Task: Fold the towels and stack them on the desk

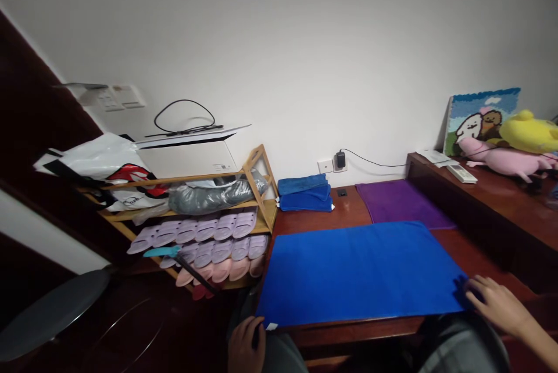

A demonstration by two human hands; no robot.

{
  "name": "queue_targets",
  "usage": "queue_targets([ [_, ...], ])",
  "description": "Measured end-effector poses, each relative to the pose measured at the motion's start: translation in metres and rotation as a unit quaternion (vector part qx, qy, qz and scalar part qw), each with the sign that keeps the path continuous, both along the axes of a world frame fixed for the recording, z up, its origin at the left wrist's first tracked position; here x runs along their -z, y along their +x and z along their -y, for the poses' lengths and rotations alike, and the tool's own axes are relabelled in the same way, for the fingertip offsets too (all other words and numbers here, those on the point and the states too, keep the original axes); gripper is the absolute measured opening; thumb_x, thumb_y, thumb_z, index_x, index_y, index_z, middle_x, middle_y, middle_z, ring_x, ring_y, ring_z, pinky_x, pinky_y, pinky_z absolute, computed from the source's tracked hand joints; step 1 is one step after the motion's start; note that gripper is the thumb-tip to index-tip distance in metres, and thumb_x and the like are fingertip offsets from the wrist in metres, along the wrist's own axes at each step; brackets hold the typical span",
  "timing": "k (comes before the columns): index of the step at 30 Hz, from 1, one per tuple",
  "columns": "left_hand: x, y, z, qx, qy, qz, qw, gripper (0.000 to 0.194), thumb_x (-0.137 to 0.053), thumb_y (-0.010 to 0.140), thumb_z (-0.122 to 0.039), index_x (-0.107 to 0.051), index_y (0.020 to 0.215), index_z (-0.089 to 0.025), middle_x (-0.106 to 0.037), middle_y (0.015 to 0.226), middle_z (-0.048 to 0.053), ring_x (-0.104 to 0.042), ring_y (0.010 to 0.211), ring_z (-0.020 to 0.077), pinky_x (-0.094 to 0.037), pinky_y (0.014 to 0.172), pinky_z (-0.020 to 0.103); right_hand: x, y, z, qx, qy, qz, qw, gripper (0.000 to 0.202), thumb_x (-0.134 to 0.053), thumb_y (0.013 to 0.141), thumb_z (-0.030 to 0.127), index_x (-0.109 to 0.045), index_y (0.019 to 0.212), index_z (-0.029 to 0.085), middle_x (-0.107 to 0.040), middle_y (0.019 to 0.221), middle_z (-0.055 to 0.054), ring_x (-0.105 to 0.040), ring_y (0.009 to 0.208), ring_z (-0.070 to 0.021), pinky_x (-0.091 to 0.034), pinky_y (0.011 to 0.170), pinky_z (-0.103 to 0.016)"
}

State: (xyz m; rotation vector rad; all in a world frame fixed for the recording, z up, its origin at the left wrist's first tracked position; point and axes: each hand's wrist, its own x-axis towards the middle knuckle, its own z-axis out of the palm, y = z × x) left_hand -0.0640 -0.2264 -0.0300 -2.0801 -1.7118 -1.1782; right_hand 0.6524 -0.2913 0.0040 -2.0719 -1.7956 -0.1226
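Judge the step as spreading: see the blue cloth laid flat on the table. Note the left hand, loosely curled just beside the near left corner, and the right hand, with bent fingers at the near right corner; cannot tell whether pinching fabric. For the next move, probably square both corners evenly. Allow for the purple cloth meeting the far edge, folded blue cloths behind, and raised ledge rightward.

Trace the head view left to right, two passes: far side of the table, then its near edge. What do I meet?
Far: folded blue cloths → small black tabletop fitting → purple cloth.
Near: left hand → spread blue cloth → right hand.
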Motion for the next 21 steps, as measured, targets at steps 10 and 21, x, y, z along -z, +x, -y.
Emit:
queue_targets([
  [10, -0.092, 0.063, -0.124, 0.095, -0.105, -0.066, 0.988, 0.043, -0.033, 0.102, -0.023, -0.071, 0.121, -0.023, -0.071, 0.126, 0.010, -0.063, 0.122, 0.0251, -0.049, 0.109, 0.045, -0.041, -0.219, -0.140, -0.186, -0.047, -0.063, 0.979, 0.058, -0.031, 0.103, 0.054, -0.060, 0.145, 0.024, -0.058, 0.151, -0.009, -0.053, 0.139, -0.0273, -0.040, 0.118, -0.046],
  [21, -0.040, 0.077, -0.211, 0.113, -0.231, -0.179, 0.950, 0.058, -0.041, 0.105, -0.053, -0.043, 0.157, -0.030, -0.037, 0.167, 0.008, -0.033, 0.154, 0.0310, -0.028, 0.125, 0.053, -0.007, -0.276, -0.188, -0.150, -0.127, -0.034, 0.980, 0.068, -0.027, 0.102, 0.063, -0.037, 0.161, 0.029, -0.034, 0.167, -0.004, -0.025, 0.156, -0.0295, -0.019, 0.127, -0.055],
])
